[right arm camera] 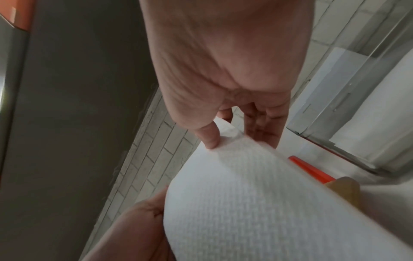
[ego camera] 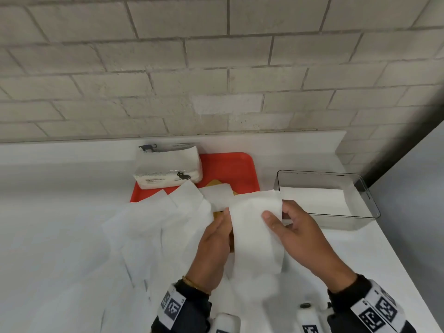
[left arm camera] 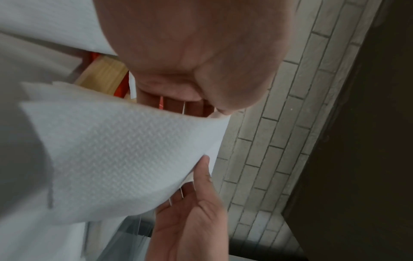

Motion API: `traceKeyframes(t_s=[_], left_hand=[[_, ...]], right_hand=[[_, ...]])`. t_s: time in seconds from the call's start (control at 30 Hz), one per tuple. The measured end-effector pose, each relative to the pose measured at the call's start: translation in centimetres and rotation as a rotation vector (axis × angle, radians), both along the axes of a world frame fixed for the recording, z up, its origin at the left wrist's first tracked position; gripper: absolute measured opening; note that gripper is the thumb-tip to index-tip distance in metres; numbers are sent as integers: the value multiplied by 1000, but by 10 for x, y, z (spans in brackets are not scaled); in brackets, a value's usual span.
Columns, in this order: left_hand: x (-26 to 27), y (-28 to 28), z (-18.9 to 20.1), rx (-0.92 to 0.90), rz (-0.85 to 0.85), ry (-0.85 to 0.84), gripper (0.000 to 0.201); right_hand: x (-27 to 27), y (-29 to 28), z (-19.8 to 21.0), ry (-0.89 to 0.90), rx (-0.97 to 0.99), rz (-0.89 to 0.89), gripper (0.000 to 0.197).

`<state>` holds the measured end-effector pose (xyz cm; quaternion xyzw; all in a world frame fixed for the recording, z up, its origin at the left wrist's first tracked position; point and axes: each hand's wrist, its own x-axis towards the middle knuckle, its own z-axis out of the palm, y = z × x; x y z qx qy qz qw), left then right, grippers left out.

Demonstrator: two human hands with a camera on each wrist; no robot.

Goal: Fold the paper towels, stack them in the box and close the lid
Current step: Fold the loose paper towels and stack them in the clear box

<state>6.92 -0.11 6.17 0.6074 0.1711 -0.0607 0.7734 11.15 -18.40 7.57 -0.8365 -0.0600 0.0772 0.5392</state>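
Note:
I hold one white paper towel (ego camera: 254, 234) bent into a loop above the counter. My left hand (ego camera: 224, 217) pinches its left edge, and in the left wrist view the thumb and fingers (left arm camera: 214, 107) meet on that edge of the paper towel (left arm camera: 125, 151). My right hand (ego camera: 276, 215) pinches the right edge, thumb (right arm camera: 210, 137) on top of the towel (right arm camera: 257, 203) and fingers behind. The clear box (ego camera: 365, 188) stands open at the right with folded towels (ego camera: 312, 200) inside. A wooden lid (ego camera: 217, 183) lies on the tray, mostly covered.
Several loose towels (ego camera: 153, 227) lie spread on the white counter (ego camera: 48, 236) at the left. A red tray (ego camera: 233, 167) at the back holds an open pack of towels (ego camera: 168, 167). A brick wall (ego camera: 216, 68) rises behind. The counter's edge (ego camera: 408, 272) runs down the right.

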Motion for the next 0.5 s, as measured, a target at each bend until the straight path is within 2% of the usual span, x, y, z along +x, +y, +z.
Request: traceKeyframes(t_s=[0.1,0.2,0.27,0.3,0.33,0.37,0.43,0.5], left_hand=[[-3,-2,2,-102,-21,56,48],[-6,-4,0,-54,-7,-10,28],[-8,-3,-6,-16,26,-27,23],[-9,-3,-8,-56,39,-26,26],[-9,-5,-8,-127,45,-26,29],[-10,-6,-8,-196,39,-27,31],[-12,-7,-10,-267,18,-28,33],[-14,-4,-21,-191,8,-26,31]], right_hand=[[-3,3,-1,-18,-5,40,9],[-6,3,-3,34,-27,88,22],[-8,1,-1,178,72,122,56],[-9,-1,-1,253,111,148,74],[-11,-4,-1,313,119,197,84],[-14,-8,-1,350,113,258,82],[-21,-21,-3,376,13,313,54],[-28,-38,-11,351,-46,214,27]])
